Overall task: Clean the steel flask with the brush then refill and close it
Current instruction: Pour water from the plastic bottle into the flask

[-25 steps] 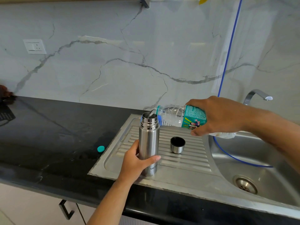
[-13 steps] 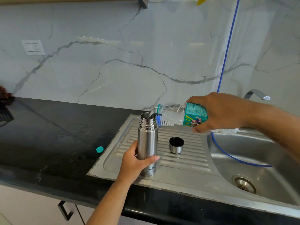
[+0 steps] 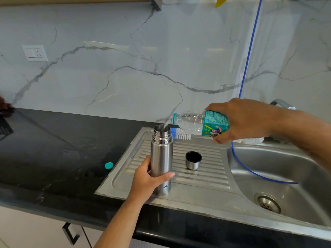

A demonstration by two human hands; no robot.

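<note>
Head view | steel flask upright on draining board, left hand wrapped round it | right hand grips tilted bottle above flask mouth (thin stream) | risk: tilting further could splash past the narrow mouth

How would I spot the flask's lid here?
Find the ribbed steel draining board left of the sink basin. The lid stands there alone, right of the tall flask: a squat steel cup, black inside, mouth upward.
</note>
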